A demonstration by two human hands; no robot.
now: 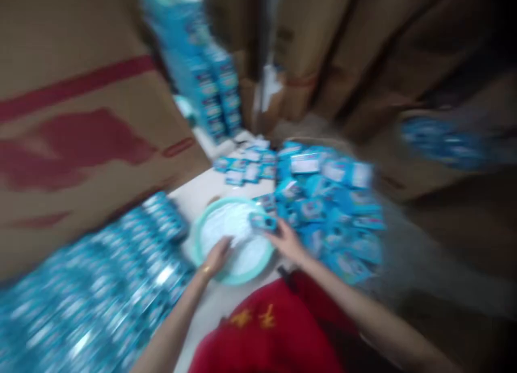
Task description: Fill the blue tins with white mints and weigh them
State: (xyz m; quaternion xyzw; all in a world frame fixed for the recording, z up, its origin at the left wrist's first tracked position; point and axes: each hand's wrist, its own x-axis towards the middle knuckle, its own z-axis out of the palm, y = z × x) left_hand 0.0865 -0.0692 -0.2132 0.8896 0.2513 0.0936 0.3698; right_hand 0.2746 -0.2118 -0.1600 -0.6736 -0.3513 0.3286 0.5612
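Observation:
A round pale-green basin with white contents stands on the white table in front of me. My right hand is closed on the end of a small blue box, held over the basin's right side. My left hand reaches over the left side of the basin, low by the white contents. Its fingers look pinched together, but blur hides what is between them. The kind of white contents cannot be made out.
Rows of blue packs fill the left side. A heap of blue boxes lies at the right, with several smaller packs behind the basin. Tall blue stacks and a large carton stand beyond.

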